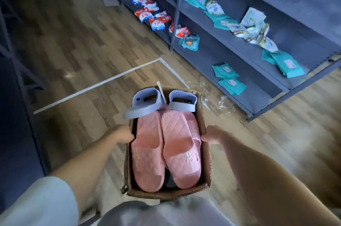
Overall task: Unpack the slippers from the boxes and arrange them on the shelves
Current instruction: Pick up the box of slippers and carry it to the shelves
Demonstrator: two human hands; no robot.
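**Slippers boxed, carried beside shelving**

Pink slippers (147,153), one pr, lie side by side in an open cardboard box (207,159). They are soft moulded foam w/ quilted diamond texture, rounded ends and wide straps w/ raised print. Long axes run near-to-far along the box length, strap ends near, heel ends far.

Blue slippers (145,104), smooth grey-blue, sit tipped up at the box's far end w/ strap openings facing up. The left one's sole overhangs the left rim. A white strip (160,91) stands btwn them.

Left hand (123,134) grips the box's left wall and right hand (212,137) grips the right wall, fingers of both curled over the corrugated rim. The box is held up over a wood-plank floor (73,50).

Grey metal shelves (245,54) run far right, carrying flat teal packets (287,63) and crinkly red-white packets (158,20). Clear plastic wrap (221,103) lies on the floor at the shelf base.
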